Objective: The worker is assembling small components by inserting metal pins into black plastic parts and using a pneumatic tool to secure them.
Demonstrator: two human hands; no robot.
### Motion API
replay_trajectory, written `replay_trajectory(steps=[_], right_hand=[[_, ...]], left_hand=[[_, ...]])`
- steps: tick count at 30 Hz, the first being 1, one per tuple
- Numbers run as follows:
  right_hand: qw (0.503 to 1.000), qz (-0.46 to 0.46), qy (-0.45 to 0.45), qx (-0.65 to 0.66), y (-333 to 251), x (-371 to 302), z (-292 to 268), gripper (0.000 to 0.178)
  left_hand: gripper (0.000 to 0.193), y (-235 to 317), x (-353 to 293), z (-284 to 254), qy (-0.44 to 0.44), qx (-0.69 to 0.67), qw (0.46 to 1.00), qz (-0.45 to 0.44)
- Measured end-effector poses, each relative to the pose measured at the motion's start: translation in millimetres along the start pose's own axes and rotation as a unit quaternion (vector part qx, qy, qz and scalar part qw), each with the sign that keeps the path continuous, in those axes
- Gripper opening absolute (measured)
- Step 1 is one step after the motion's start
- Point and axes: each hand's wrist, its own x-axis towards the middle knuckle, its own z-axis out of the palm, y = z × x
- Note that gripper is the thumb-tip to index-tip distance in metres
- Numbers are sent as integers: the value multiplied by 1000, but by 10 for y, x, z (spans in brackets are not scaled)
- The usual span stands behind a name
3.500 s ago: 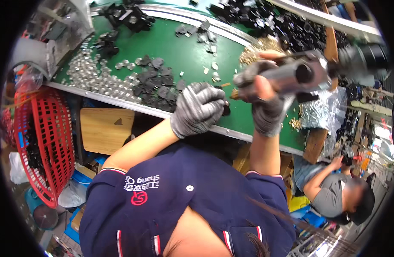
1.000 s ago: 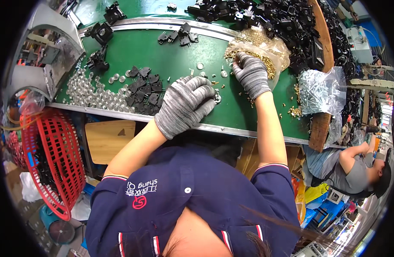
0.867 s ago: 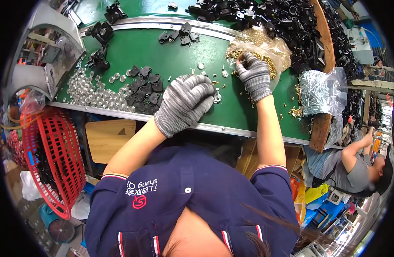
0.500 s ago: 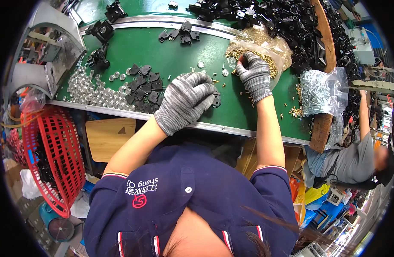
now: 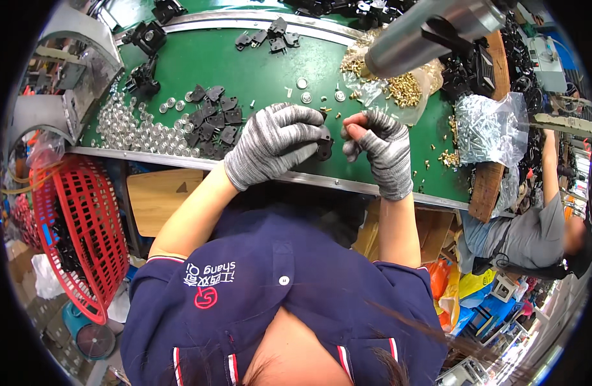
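Note:
My left hand, in a grey knit glove, rests at the front of the green worktop. Its fingers are curled round a small black plastic part, which sticks out past the fingertips. Just to the right, my right hand wears a similar glove with bare fingertips showing. Thumb and forefinger are pinched together close to the black part, apart from it; whatever they hold is too small to make out. Beyond the hands lie small round metal wheels and a few loose screws. An open plastic bag of brass screws lies farther back.
A silver cylinder with a black strap juts over the screw bag. Left are clear-looking round pieces and black parts. A bag of silver screws sits right. A red basket stands lower left; another person is right.
My right hand has drawn back from the bag of brass screws toward my left hand. The silver cylinder has come into view above the bag. My left hand keeps its hold.

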Motion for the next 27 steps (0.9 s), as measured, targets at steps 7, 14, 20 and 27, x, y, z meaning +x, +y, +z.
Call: replay_trajectory(steps=[7,14,20,27], right_hand=[[995,73,-42,44,-16,-73,90,12],[994,59,-42,-85,-7,-54,155,9],[991,31,-9,-131,8,-92,271,9],[988,-152,35,2,-218,181,245,15]], left_hand=[[25,-1,-23,32,10,-3,1000,14],[28,3,-36,105,49,9,998,32],[28,42,-79,116,76,48,996,16],[28,52,-148,67,104,77,992,1]])
